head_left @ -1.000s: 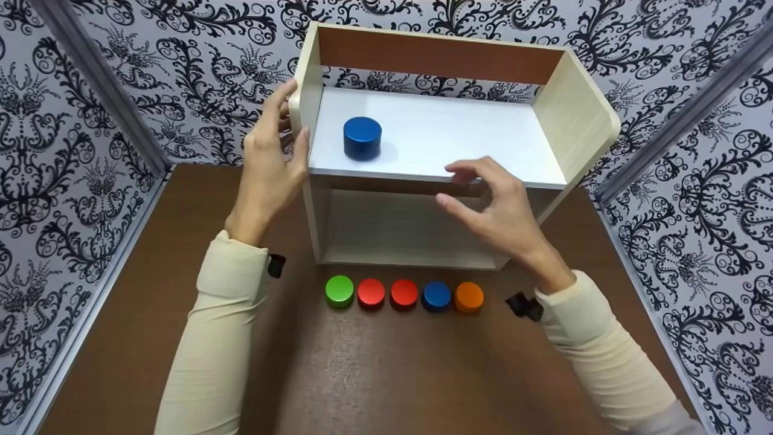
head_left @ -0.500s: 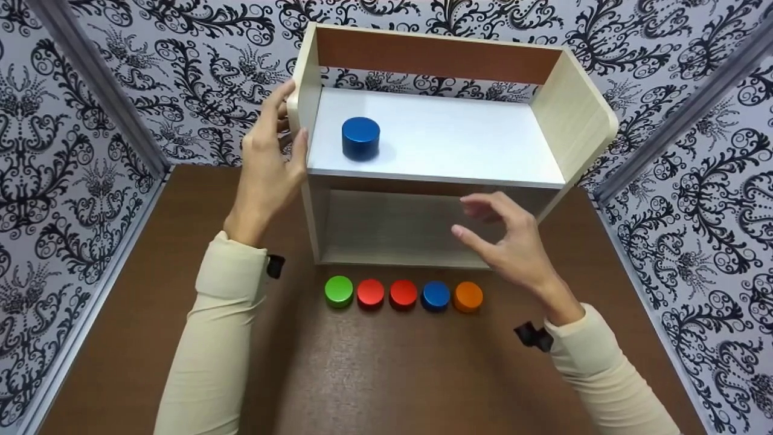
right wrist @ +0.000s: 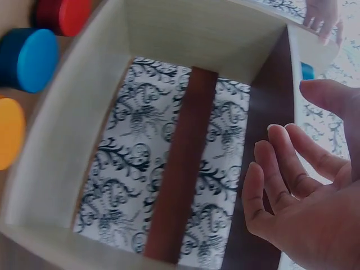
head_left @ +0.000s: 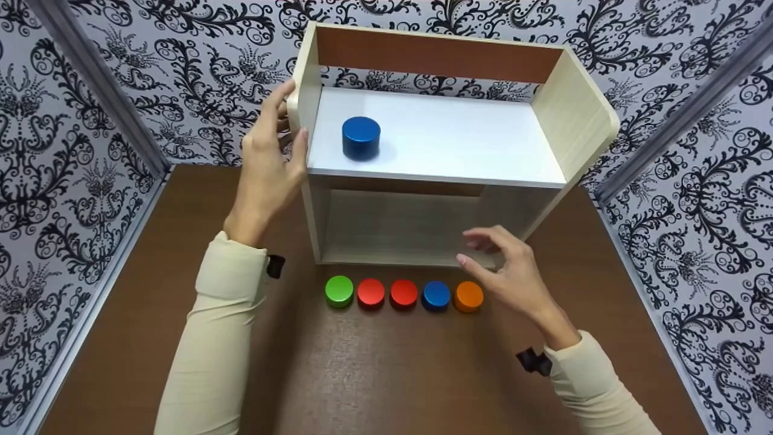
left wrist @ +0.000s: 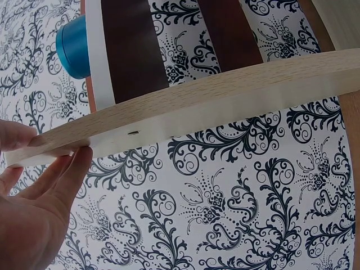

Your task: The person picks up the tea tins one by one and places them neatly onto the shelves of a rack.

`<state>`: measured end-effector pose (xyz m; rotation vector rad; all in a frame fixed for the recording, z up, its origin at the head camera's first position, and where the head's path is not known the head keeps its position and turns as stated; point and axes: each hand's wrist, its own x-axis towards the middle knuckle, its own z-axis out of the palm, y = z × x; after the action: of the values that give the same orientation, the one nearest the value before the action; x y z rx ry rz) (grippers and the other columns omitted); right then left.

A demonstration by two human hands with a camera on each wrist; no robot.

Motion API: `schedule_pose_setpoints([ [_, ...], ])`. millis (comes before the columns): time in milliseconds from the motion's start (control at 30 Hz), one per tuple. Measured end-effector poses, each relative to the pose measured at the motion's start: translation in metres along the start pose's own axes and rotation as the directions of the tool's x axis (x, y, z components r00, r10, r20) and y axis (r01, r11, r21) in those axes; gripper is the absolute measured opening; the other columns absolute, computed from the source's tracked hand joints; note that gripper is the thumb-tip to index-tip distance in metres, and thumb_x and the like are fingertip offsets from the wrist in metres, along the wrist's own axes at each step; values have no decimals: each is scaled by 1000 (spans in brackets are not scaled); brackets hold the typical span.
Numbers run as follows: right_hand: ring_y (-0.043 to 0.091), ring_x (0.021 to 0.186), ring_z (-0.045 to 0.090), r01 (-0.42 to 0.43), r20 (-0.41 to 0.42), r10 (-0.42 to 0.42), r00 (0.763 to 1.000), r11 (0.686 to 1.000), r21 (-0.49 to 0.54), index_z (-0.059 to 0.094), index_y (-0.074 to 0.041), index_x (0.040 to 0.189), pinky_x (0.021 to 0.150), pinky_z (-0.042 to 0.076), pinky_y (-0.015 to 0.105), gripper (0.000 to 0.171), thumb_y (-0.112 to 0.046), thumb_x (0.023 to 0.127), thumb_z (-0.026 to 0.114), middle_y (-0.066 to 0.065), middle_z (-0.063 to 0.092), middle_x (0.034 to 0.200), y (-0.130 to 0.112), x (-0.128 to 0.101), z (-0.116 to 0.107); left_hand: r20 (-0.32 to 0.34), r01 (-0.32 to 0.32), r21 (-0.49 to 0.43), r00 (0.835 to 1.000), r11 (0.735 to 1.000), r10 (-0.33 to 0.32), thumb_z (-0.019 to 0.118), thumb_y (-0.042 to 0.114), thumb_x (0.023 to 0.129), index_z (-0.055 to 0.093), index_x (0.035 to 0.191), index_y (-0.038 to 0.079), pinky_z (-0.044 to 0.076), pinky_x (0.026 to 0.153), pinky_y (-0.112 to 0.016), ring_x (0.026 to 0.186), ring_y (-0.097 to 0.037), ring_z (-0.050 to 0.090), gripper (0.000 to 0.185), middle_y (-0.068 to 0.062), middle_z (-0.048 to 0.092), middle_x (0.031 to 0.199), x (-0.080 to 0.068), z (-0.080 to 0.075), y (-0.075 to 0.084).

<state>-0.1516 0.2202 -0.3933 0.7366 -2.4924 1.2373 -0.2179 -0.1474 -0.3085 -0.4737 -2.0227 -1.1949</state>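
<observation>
The shelf unit (head_left: pixel 447 139) stood on the brown counter (head_left: pixel 374 374), backed against the patterned wall, and it was the only container in play. Its upper shelf held one thing: a dark blue cylinder (head_left: pixel 361 138), upright, toward the left end, well apart from the right side panel. The lower compartment (head_left: pixel 398 226) showed only its pale floor and, through the open back, a brown slat against the wallpaper in the right wrist view.

The left hand (head_left: pixel 269 163) was on the unit's left side panel, thumb at the front edge and fingers laid against the outer face, gripping the board between them; the left wrist view showed the fingertips (left wrist: pixel 76 163) under the pale wood edge, with the blue cylinder just peeking beyond it.

The right hand (head_left: pixel 510 272) hung in front of the lower compartment's right corner, fingers loose and slightly bent, grasping nothing, touching nothing that I could make out. It was near the orange disc (head_left: pixel 468 296), just above and to the right of it, but apart.

On the counter, just in front of the unit, five discs lay in a tidy row, each touching or nearly touching its neighbour: green disc (head_left: pixel 339 290), first red disc (head_left: pixel 371 293), second red disc (head_left: pixel 403 293), blue disc (head_left: pixel 436 295), then the orange one at the right end. None of the five sat inside the unit; all were outside, ahead of its lower front edge.
</observation>
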Motion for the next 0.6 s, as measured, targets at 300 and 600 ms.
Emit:
schedule_pose_setpoints([
  [300, 19, 89, 61, -98, 9, 99, 995, 992, -83, 71, -9, 115, 81, 56, 28, 31, -11, 86, 82, 5, 67, 100, 34, -27, 11, 9, 12, -1, 1000, 1000, -12, 61, -10, 92, 45, 147, 3, 58, 99, -35, 117, -31, 64, 59, -24, 63, 126, 0, 0, 0],
  [600, 22, 84, 64, -225, 29, 229, 973, 970, -89, 72, -8, 109, 75, 59, 29, 26, -8, 85, 82, 9, 68, 94, 63, -48, 19, 16, 18, -1, 1000, 1000, -18, 61, -11, 92, 44, 147, 2, 58, 100, -36, 118, -31, 63, 59, -24, 62, 127, 0, 0, 1],
])
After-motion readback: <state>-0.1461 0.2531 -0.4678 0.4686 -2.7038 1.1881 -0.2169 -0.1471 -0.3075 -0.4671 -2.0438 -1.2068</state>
